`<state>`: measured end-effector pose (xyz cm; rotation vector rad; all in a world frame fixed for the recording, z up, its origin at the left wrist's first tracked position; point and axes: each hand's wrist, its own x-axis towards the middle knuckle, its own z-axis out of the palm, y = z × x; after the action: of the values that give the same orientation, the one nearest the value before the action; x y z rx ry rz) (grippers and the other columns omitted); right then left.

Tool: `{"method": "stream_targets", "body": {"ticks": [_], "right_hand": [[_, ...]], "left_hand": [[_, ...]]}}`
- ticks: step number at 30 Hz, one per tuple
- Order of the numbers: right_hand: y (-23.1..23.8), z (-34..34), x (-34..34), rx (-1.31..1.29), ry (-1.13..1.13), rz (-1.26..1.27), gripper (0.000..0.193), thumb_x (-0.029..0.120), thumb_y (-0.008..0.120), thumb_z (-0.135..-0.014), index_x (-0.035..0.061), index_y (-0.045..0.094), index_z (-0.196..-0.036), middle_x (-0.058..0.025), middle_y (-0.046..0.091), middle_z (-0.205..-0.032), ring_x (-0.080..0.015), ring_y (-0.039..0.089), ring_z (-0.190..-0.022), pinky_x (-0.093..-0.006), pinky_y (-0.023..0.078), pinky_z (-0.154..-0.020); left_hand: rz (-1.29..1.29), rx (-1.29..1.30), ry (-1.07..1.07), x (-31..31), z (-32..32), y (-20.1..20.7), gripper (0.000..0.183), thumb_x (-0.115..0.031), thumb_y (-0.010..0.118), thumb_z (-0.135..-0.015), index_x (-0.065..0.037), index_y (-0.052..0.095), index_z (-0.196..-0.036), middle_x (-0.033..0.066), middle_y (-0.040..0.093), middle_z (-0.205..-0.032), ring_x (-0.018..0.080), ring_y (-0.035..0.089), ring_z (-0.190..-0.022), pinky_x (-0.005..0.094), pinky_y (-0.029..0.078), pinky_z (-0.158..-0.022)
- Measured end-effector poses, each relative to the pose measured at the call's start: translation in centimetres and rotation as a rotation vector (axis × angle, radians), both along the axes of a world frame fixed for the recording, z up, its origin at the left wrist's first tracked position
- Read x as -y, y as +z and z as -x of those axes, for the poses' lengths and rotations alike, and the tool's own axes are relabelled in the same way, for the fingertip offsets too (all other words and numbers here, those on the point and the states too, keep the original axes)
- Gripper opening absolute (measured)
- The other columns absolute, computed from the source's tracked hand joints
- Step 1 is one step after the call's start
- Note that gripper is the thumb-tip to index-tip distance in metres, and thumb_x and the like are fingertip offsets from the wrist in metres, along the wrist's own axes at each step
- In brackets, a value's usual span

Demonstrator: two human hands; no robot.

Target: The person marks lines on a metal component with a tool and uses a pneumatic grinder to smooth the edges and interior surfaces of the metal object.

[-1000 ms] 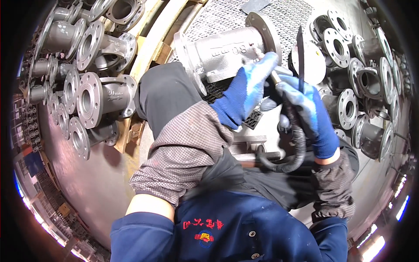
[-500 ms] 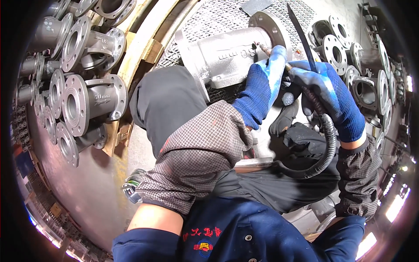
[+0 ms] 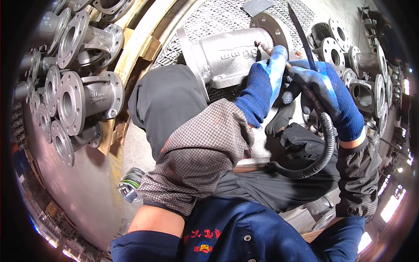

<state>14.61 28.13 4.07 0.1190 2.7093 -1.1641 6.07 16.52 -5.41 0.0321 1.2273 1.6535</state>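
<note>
A grey flanged valve-body casting (image 3: 238,52) lies on its side on a metal mesh, raised marks on its barrel. Across its right end reaches a slim, rod-like hand tool (image 3: 264,48), its thin brownish tip at the casting's wall near the right flange. My left hand (image 3: 271,70), in a blue glove, is closed round the tool's front part. Behind it, my right hand (image 3: 321,81) is closed on the tool's rear, where a black ribbed hose (image 3: 327,144) curves down. A dark tapered strip (image 3: 300,32) sticks up from the right hand; its grip is hidden.
Flanged castings (image 3: 72,102) are stacked at left beside a wooden pallet (image 3: 135,48); more castings (image 3: 334,56) stand at right. A dark flat plate (image 3: 257,6) lies on the mesh (image 3: 218,17). A clear bottle (image 3: 131,181) is beside my left forearm.
Both hands keep their grip, and the tool's tip stays near the right flange. The view has shifted slightly, so more of the bottle shows past my left sleeve.
</note>
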Motion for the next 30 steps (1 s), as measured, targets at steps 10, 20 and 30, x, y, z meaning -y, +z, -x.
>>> {"method": "stream_targets", "body": {"ticks": [10,20,30], "right_hand": [[0.0,-1.5,-0.7,-0.138,0.059,-0.212,0.043,0.016,0.058,-0.081,0.0006,0.055,-0.121,-0.0159,0.056,-0.117,-0.0254,0.058,-0.083,-0.0316,0.048,-0.07],[1.1,-0.3,0.0,0.041,-0.067,0.074,0.044,0.027,0.051,-0.093,-0.0008,0.051,-0.127,-0.0084,0.058,-0.097,-0.0075,0.053,-0.061,-0.0199,0.045,-0.055],[-1.6,-0.2,-1.9,-0.208,0.093,-0.018,0.037,0.026,0.043,-0.094,-0.0026,0.055,-0.114,-0.0096,0.064,-0.078,-0.0077,0.048,-0.046,-0.0209,0.04,-0.042]], "left_hand": [[-0.078,0.163,0.08,-0.3,0.0,1.0,0.055,-0.053,0.048,-0.091,-0.001,0.062,-0.079,0.0035,0.058,-0.067,0.0122,0.054,-0.057,0.0268,0.044,-0.054],[-0.082,0.193,0.095,0.2,0.6,1.4,0.05,-0.049,0.051,-0.091,-0.001,0.062,-0.081,0.0043,0.059,-0.068,0.0118,0.054,-0.053,0.0248,0.045,-0.05],[-0.096,0.297,0.113,-0.8,0.0,-0.2,0.048,-0.048,0.052,-0.091,-0.002,0.062,-0.081,0.0041,0.059,-0.07,0.0127,0.054,-0.055,0.0261,0.045,-0.051]]}}
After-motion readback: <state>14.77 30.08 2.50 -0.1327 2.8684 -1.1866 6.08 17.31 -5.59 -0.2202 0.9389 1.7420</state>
